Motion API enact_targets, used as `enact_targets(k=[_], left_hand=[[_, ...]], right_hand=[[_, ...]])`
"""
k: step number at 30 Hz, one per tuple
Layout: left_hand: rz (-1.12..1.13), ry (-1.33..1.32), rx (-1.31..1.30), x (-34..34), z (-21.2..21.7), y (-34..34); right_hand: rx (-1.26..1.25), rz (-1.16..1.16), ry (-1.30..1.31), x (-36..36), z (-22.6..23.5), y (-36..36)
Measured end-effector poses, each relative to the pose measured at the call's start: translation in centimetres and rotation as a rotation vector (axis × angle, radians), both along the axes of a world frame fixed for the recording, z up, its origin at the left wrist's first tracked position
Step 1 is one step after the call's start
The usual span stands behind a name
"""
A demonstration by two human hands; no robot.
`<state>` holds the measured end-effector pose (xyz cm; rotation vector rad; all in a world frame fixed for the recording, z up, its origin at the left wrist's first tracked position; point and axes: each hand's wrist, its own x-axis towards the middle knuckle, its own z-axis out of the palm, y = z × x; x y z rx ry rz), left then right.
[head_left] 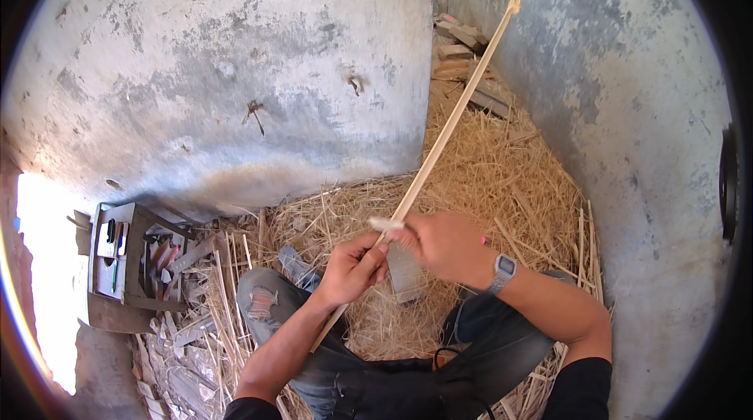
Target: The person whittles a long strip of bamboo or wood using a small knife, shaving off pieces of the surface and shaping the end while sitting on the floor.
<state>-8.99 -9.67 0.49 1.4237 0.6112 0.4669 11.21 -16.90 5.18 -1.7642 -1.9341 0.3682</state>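
A long pale bamboo strip runs from my lap up and to the right, its far tip near the wall corner. My left hand is closed around the strip low down. Just above it, my right hand, with a wristwatch on its wrist, grips a knife whose broad grey blade points down beside the strip. A thin pale shaving curls off the strip at my right fingers. I sit with knees apart in torn jeans.
Straw covers the floor ahead and to the right. Wood offcuts lie in the far corner. A small wooden box with tools stands at my left, with bamboo scraps below it. Concrete walls rise close in front and right.
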Motion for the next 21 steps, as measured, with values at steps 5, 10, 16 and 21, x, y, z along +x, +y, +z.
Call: enact_targets(k=[5,10,16,21], left_hand=[[-0.023,0.092,0.032,-0.9,-0.3,-0.5],[-0.056,0.079,-0.026,-1.7,0.7,-1.2],[-0.045,0.112,-0.017,-2.2,-0.2,-1.2],[-0.014,0.055,-0.126,-2.9,1.4,-1.0]], right_hand=[[0.003,-0.087,-0.048,0.4,-0.7,0.0],[0.014,-0.252,0.036,6.7,1.2,2.0],[0.015,0.049,0.006,-1.2,-2.6,-1.2],[0.056,-0.239,0.004,5.8,-1.2,1.1]])
